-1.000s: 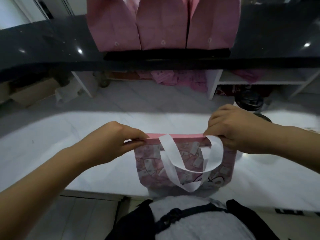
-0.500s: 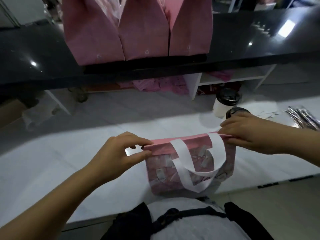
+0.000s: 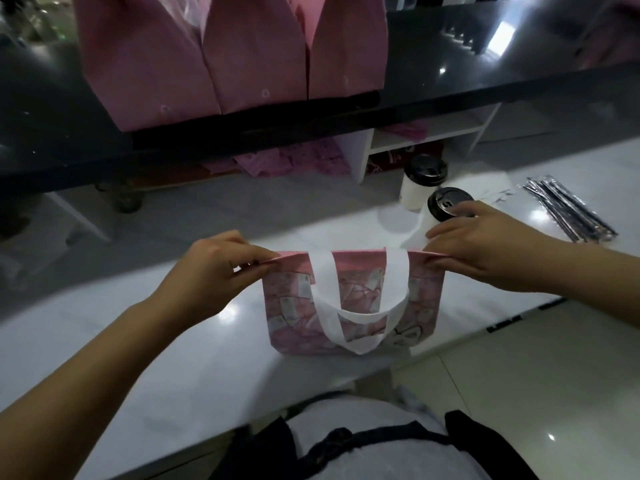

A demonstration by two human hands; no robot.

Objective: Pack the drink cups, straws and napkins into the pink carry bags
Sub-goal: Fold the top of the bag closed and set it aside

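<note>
The person is standing at the white worktop (image 3: 156, 358), holding a pink carry bag (image 3: 349, 306) upright close to its front edge. The left hand (image 3: 214, 268) is pinching the bag's left top corner and the right hand (image 3: 485, 251) is pinching the right one. Each grip is clenched on the rim, and the mouth is lying flat and closed between them. The white handle (image 3: 360, 317) is drooping down the near face.

Two lidded cups (image 3: 424, 174) are waiting just behind the right hand. The nearer cup (image 3: 445, 204) is touching the knuckles or very nearly so; I cannot tell which. Something white and papery, probably the napkins (image 3: 491, 190), is lying beside them, too blurred to be sure. The wrapped straws (image 3: 568, 213) are lying farther right. More pink bags (image 3: 242, 53) are standing on the dark counter (image 3: 485, 64) above.

To my eye, packing of this bag is not yet under way, and a few things are looking risky. The right hand is crowding the nearer cup, so a careless pull backward could knock it over and spill it. The bag is soft, and if the mouth is only half spread, a cup could catch on the rim or handle and tip. It is also sitting near the worktop's edge, so letting go with one grip could let it slump off.
</note>
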